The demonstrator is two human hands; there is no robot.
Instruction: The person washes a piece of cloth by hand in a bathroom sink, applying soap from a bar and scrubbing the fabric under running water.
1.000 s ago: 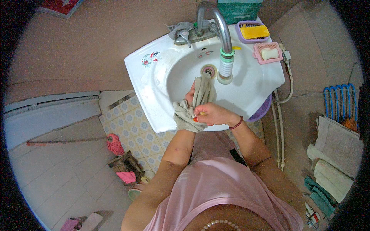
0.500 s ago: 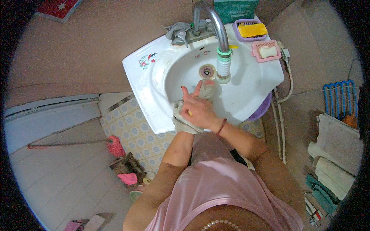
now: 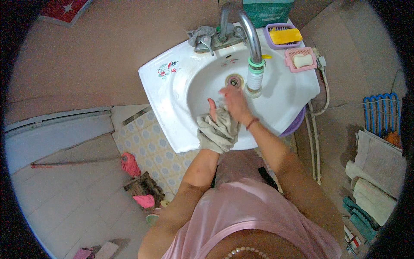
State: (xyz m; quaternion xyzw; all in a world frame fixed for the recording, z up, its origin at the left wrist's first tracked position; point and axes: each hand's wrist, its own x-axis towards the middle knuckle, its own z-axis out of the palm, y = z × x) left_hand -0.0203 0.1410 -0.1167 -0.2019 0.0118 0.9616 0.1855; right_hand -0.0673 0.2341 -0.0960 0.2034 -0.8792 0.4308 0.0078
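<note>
A damp-looking grey-beige cloth [image 3: 221, 131] is bunched around my left hand [image 3: 212, 110] over the near left side of the white sink [image 3: 280, 103]. The thumb pokes up out of the folds; the other fingers are hidden under the cloth, which the hand holds. Just right of the cloth, my right hand [image 3: 238, 105] is over the basin near the drain [image 3: 234, 82], a red bracelet on its wrist. Its fingers reach out, slightly blurred, with nothing seen in them. A curved metal faucet [image 3: 253, 34] with a white and green extension [image 3: 255, 77] stands beyond the hands.
A purple soap dish [image 3: 268, 39] with a yellow bar and a pink dish [image 3: 290, 64] with white soap sit at the sink's right rim. Another grey rag [image 3: 200, 34] lies beside the faucet handle. Towels [image 3: 379, 164] hang at right; a pink mop [image 3: 129, 164] is at left.
My right hand has come off the cloth and moved right and away from me, toward the drain. The cloth now shows bunched around my left hand. The view has shifted slightly.
</note>
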